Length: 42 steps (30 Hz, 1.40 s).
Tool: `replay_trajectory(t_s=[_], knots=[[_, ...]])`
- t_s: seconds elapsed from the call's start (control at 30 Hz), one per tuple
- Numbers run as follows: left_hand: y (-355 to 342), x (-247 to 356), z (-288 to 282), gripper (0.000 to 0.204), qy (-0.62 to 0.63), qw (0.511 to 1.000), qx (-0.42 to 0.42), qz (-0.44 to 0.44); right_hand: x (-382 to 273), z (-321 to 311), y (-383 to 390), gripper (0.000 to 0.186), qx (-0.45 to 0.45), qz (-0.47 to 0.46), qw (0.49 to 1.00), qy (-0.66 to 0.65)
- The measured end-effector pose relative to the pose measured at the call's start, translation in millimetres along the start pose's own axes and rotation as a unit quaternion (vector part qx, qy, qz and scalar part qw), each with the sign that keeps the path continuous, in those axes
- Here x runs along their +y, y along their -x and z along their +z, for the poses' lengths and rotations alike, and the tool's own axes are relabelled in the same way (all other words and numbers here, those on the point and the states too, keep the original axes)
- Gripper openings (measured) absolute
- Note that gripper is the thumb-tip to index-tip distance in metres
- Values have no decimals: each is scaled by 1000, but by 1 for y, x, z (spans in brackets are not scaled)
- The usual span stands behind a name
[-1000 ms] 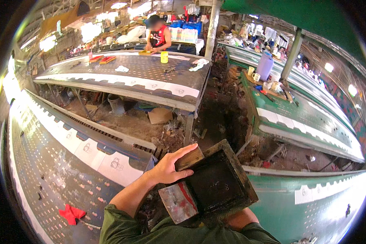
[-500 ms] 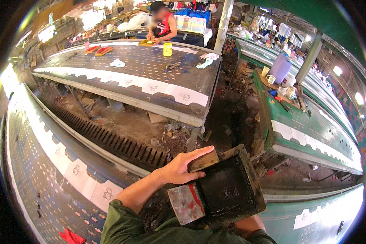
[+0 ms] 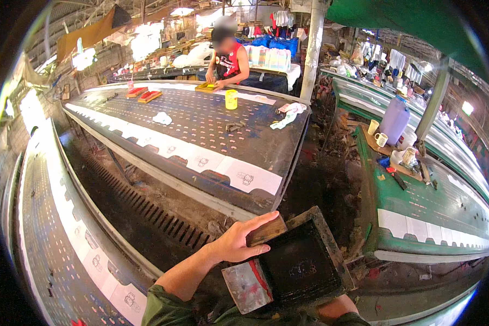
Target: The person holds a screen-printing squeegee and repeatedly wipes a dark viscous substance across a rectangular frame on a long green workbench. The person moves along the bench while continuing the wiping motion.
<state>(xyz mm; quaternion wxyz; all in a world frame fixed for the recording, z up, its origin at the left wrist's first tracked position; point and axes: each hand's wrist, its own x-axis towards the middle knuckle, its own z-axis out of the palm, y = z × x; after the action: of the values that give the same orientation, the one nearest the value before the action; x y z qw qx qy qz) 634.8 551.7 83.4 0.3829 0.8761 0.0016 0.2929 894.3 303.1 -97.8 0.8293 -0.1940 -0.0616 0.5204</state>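
Note:
At the lower middle is a screen-printing frame (image 3: 338,255), with dark-stained wooden edges and a black mesh bearing a small outlined figure. It is held tilted in front of my body. My left hand (image 3: 239,239) grips a wooden squeegee (image 3: 267,230) at the frame's upper left side, thumb and fingers on either side of the wood; its blade is hidden. A grey plate with a red streak (image 3: 248,287) covers the frame's lower left part. My right forearm (image 3: 338,307) reaches beneath the frame, and the frame hides that hand.
Long printing tables surround me: a dark one ahead (image 3: 201,125), another at left (image 3: 38,228), a green one at right (image 3: 413,201). White printed sheets (image 3: 255,180) line their edges. A co-worker (image 3: 231,60) bends over the far table. A purple jug (image 3: 395,117) and mugs stand right.
The view has tilted up and turned slightly left, so the tables sit lower and farther right. The frame sits slightly lower in view, and my left hand keeps its grip on the squeegee.

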Motion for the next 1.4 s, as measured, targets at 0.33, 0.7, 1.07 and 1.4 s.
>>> replay_trajectory(t_s=[0.33,0.7,1.07,1.4], knots=[[-72,-59,0,95,-20,999,42,-11,-57,8,-104,49,-18,19,1000,13],[-199,-102,12,99,109,987,-87,75,-90,24,-121,46,34,-48,998,26],[-206,-149,7,105,185,973,-122,62,-75,33,-118,45,92,-86,991,41],[-206,-154,-17,102,194,969,-143,60,-49,48,-135,43,86,-88,992,30]])
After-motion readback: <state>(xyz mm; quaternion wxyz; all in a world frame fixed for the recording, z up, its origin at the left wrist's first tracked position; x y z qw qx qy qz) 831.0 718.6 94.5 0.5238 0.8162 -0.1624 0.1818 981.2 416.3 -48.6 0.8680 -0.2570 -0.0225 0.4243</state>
